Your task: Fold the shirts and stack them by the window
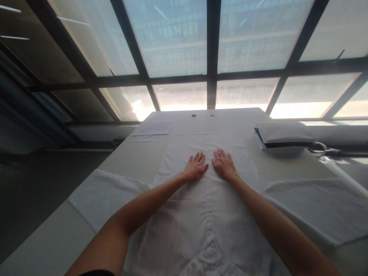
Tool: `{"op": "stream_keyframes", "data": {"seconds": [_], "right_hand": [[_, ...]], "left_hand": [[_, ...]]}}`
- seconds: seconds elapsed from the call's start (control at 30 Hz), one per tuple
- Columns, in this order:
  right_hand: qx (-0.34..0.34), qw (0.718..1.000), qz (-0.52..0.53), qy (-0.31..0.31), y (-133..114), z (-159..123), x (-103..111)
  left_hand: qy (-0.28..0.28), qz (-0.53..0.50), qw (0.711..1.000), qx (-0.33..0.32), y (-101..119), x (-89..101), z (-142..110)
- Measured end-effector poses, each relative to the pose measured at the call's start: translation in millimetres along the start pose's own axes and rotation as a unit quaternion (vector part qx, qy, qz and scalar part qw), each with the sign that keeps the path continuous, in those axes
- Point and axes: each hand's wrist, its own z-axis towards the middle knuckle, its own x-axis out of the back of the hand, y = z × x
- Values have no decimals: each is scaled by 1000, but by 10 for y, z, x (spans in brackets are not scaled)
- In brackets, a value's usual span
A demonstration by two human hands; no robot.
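Note:
A white button-front shirt [184, 209] lies spread on the table, its sleeves out to both sides. The left sleeve [106, 191] and the right sleeve [316, 207] rest on the tabletop. My left hand [196, 165] lies flat on the cloth just left of the button line, fingers stretched. On the other side of that line, my right hand [223, 164] also presses flat with its fingers out. Neither hand grips anything. Near my body the collar end looks crumpled and partly blurred.
Papers [153, 129] lie at the table's far left. A folded white and dark stack [283, 136] sits at the right edge, with a shiny metal object [319, 148] beside it. Beyond the white table [230, 118] stand tall windows. A dark curtain [31, 111] hangs at left.

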Motion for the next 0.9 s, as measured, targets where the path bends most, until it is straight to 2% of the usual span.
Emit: {"op": "stream_keyframes", "data": {"seconds": [0.1,0.27,0.33,0.43,0.5,0.57,0.63,0.7,0.77,0.83,0.9], "right_hand": [[5,1000,3,4,-16,-22,8],[25,1000,9,-6,63,-25,33],[28,999,7,-23,214,-13,68],[-3,999,-7,-39,551,-34,176],[-38,999,-18,-33,752,-88,276],[-84,996,-30,-8,828,-167,369],[-134,989,-40,39,720,-262,419],[-145,985,-37,85,437,-366,400],[-88,993,-10,80,67,-480,317],[-35,998,22,44,-265,-603,205],[-10,999,37,18,-467,-725,111]], "left_hand": [[19,13,1000,3,71,-22,-126],[6,23,1000,15,24,34,-100],[0,20,1000,16,33,40,-91],[-9,15,1000,21,54,51,-92],[-14,12,1000,22,58,71,-88],[-19,12,999,24,62,102,-77],[-20,14,999,26,88,135,-66],[-13,19,999,24,161,150,-75],[0,26,1000,14,281,129,-121],[13,32,999,-9,415,68,-206],[29,26,999,-28,516,-10,-313]]}}
